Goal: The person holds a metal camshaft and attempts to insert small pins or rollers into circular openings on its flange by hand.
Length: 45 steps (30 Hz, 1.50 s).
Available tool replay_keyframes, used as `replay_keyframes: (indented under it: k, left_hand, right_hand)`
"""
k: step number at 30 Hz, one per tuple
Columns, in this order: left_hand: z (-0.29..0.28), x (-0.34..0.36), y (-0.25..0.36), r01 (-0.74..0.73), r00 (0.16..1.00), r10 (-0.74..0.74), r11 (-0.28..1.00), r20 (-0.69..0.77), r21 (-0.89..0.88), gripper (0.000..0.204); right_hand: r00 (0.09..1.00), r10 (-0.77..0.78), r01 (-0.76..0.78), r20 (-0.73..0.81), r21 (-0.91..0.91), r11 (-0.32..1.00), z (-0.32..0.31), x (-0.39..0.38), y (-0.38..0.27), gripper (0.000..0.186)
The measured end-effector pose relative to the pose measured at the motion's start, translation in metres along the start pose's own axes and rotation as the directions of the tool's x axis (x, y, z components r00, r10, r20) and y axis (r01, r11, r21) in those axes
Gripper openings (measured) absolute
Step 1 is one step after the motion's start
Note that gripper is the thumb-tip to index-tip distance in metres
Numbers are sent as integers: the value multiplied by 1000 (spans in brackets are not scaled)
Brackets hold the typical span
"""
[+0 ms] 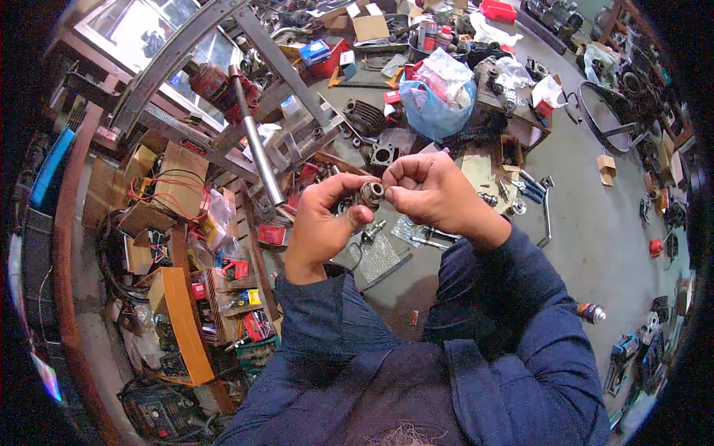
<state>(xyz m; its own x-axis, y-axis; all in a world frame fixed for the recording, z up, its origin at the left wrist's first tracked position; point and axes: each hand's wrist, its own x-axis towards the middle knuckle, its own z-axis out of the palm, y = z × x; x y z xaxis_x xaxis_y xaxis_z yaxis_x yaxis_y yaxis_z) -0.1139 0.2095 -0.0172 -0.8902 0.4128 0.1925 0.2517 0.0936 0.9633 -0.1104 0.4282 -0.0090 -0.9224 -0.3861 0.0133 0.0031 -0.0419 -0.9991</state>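
Note:
My left hand is closed around a small ringed metal part, brownish grey, with a round bore at its end. Just to its right, my right hand has thumb and forefinger pinched together close to the part's rim. Whatever those fingertips hold, if anything, is too small or hidden to make out. Under my hands, on the floor, a flat silver textured plate lies with a metal shaft-like piece at its top edge. Beyond my fingers sits a metal engine cylinder.
At the left rises a metal press frame with a long steel bar. A blue plastic bag stands ahead. Blue-handled pliers and a bent metal rod lie right. Left are a wooden board and cardboard boxes.

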Motion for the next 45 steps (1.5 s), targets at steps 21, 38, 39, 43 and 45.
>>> replay_keyframes:
  k: [21,38,39,43,45]
  left_hand:
    - [-2,5,-12,27,999,-29,999,-40,-41,63]
    - [0,11,-20,-265,964,259,925,-59,-271,61]
    - [-1,12,-22,-300,953,300,913,-44,-276,60]
    - [-1,13,-24,-318,946,322,900,-37,-299,60]
    - [-1,13,-23,-330,942,334,892,-41,-311,61]
  right_hand:
    - [993,23,-34,-119,-96,995,5,1,-1,20]
    - [635,-772,643,-9,-548,536,24,-5,11,20]
    - [635,-772,643,-12,-547,537,24,-5,11,20]
    - [619,-785,662,33,-560,498,22,-6,12,23]
    - [635,-771,655,44,-560,508,21,-8,10,24]
